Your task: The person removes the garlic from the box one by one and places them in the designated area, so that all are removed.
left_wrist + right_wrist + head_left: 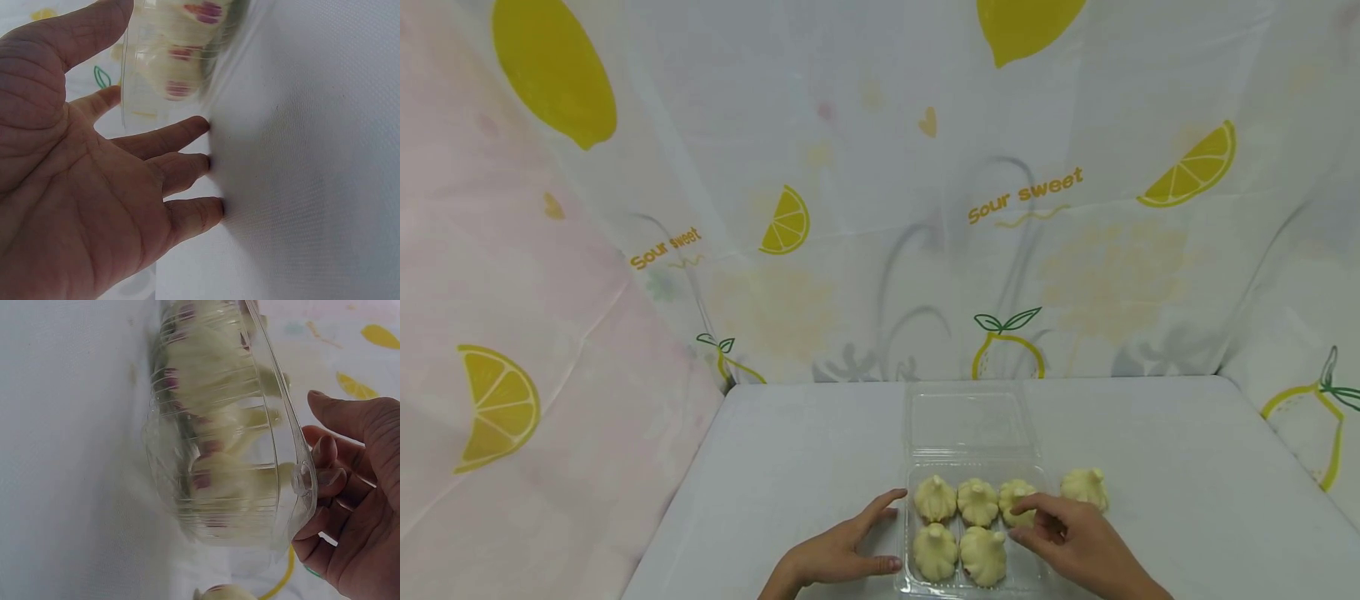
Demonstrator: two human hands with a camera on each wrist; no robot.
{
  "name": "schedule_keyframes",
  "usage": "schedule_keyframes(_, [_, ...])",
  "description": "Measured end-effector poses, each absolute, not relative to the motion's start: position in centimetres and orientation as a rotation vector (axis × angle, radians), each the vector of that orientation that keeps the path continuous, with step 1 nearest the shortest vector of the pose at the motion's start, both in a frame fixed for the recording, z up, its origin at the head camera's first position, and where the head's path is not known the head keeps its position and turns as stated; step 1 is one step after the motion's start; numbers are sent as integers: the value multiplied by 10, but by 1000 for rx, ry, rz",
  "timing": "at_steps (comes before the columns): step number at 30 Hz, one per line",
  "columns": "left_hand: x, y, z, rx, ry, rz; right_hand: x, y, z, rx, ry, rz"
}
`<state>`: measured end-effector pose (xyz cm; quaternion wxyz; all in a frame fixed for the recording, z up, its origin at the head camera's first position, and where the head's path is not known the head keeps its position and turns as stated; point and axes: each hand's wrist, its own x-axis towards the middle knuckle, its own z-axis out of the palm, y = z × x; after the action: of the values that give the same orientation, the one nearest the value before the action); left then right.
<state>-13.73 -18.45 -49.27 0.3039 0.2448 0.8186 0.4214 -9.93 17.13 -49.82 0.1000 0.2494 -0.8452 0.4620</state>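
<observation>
A clear plastic clamshell box (904, 533) lies on the table with its lid (967, 421) laid back. Pale garlic bulbs (936, 500) sit inside in two rows, several in all; purple streaks show low on them in the wrist views. My left hand (842, 546) spreads its fingers along the box's left side, holding nothing. Over the box's right side hovers my right hand (1071, 537), thumb and forefinger apart, the other fingers loosely bent, with no bulb seen between them. It partly covers the back right bulb (1017, 500).
Another garlic bulb (1085, 487) rests on the white table (805, 450) just right of the box. Behind and at both sides hangs a lemon-print cloth (850, 317).
</observation>
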Motion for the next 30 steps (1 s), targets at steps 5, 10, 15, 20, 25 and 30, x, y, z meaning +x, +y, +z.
schedule_keyframes(5, [-137,-184,-492,645,2170,1119,-99,168,-498,779,-2475,1354])
schedule_keyframes(10, [-137,-183,-492,633,2169,1123,-99,164,-496,818,-2477,1343])
schedule_keyframes(15, [-137,-184,-492,625,2166,1128,-99,163,-495,874,-2478,1369])
schedule_keyframes(20, [-137,-183,-491,622,2175,1124,-100,162,-497,901,-2490,1375])
schedule_keyframes(25, [-136,-183,-490,619,2169,1126,-100,162,-499,925,-2461,1363])
schedule_keyframes(30, [-136,-183,-489,622,2169,1123,-100,160,-500,960,-2428,1345])
